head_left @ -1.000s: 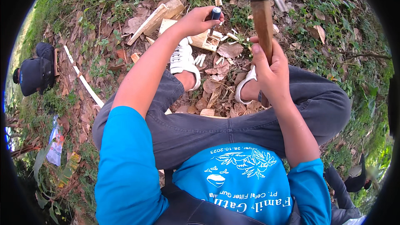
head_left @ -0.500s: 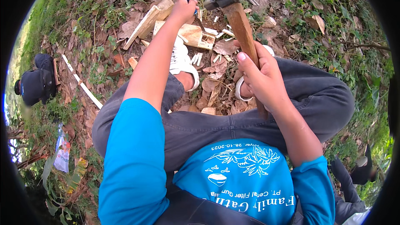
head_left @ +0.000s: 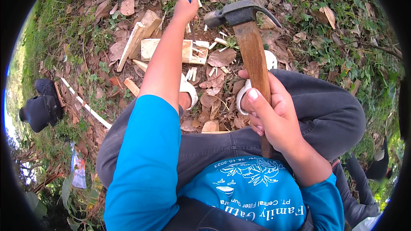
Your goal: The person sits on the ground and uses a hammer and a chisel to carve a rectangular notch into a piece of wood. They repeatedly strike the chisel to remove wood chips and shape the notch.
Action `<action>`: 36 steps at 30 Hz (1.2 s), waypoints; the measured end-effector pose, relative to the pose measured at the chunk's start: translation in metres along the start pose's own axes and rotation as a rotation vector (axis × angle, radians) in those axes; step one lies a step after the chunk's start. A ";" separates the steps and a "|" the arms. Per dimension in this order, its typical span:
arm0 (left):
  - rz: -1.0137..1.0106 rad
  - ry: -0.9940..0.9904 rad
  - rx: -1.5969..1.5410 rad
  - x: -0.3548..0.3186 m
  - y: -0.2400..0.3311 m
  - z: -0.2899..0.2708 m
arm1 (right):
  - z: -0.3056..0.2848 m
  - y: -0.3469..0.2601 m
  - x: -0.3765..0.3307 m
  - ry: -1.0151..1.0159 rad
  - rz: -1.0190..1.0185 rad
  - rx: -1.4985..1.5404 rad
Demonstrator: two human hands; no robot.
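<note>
Ground: bare soil under dry brown leaves point(head_left: 127, 6) | Green weeds and grass point(head_left: 43, 38) along left and upper right edges | Thin twigs point(head_left: 381, 48) at right | Black bag point(head_left: 40, 107) on grass, left | Pale slat point(head_left: 85, 108) beside it | Crumpled plastic wrapper point(head_left: 78, 172) lower left | Light: soft daylight, outdoors

The ground point(head_left: 351, 38) is bare earth strewn with dry brown leaves point(head_left: 222, 57) and patches of green weeds. A pale wooden block point(head_left: 150, 48) lies on it. Just left of the block leans a thicker wood offcut point(head_left: 137, 38); just right of it lie small pale chips point(head_left: 214, 42) (some half under leaves). Well left of the block lie a long thin white strip point(head_left: 85, 108) and a black bag point(head_left: 40, 109).
</note>
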State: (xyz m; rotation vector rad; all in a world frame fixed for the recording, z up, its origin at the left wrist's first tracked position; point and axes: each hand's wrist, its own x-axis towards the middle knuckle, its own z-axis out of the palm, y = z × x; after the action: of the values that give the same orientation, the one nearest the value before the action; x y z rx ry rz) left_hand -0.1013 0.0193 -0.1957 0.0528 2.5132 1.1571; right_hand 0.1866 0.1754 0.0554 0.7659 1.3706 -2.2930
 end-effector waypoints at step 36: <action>0.231 -0.146 -0.015 -0.173 0.045 0.078 | 0.000 0.003 -0.018 -0.059 0.039 0.106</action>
State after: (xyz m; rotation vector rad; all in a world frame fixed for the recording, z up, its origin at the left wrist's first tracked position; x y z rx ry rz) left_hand 0.0809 0.0729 -0.1539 0.4186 2.4159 1.2118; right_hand 0.2025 0.1746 0.0647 0.7435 1.2067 -2.3541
